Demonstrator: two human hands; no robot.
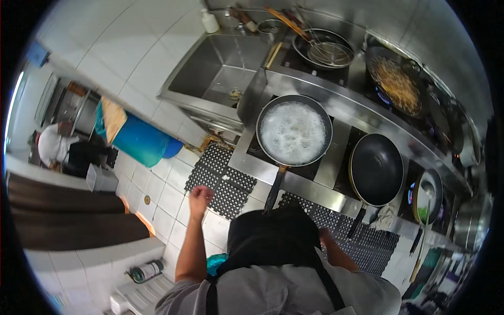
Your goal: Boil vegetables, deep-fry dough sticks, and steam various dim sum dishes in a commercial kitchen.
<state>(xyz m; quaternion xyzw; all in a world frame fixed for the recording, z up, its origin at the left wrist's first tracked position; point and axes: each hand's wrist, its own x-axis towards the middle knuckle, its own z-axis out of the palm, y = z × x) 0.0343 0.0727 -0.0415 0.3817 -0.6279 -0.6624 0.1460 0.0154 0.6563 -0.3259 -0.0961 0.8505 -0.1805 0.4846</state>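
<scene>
Bubbling white liquid in black pan; left hand loosely closed, right hand unclear

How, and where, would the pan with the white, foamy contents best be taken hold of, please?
Probably grip the pan around the middle of its black handle, coming from the apron side: the handle is long and slim, and points toward the wearer, away from the foamy white contents.
</scene>
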